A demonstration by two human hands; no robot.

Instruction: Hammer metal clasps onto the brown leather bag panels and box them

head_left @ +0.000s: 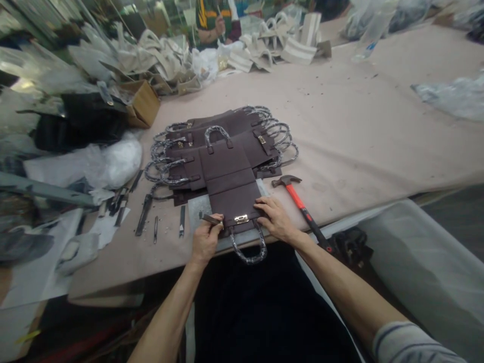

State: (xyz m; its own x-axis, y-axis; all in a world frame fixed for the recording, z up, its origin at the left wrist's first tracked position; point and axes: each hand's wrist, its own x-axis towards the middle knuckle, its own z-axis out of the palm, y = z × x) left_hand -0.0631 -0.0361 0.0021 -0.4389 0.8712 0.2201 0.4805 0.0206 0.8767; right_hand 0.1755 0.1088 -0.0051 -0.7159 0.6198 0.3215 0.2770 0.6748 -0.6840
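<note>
Pinkish-beige cloth covers the big table (pixel 340 121), and on it, under and beyond the front brown bag panel (pixel 231 174), there's a messy pile of similar panels (pixel 215 120). Using that front panel as the landmark: its long axis runs away from the person, leaning a bit left, with a gray slab (pixel 198 206) peeking out from under its near half.

To the panel's right there's a hammer (pixel 295 196), head pointing away, handle slanting back toward the table edge, so the right hand is the nearer one to it.

Right hand (pixel 277 218) isn't clenched on anything; fingers spread, tips resting on the panel's right edge. Left hand (pixel 204 239) is at the near left corner, pinching a thin dark tool (pixel 210 219). Plastic-wrapped handle (pixel 252 259) loops off the panel's near end, toward the person.

Smallest bit is the one I'd watch: the gold clasp (pixel 241 219), set crosswise near the panel's near end, between both hands, about equally close. From the left-hand pinch it's just to the right. Can't tell whether the tool touches the panel.
</note>
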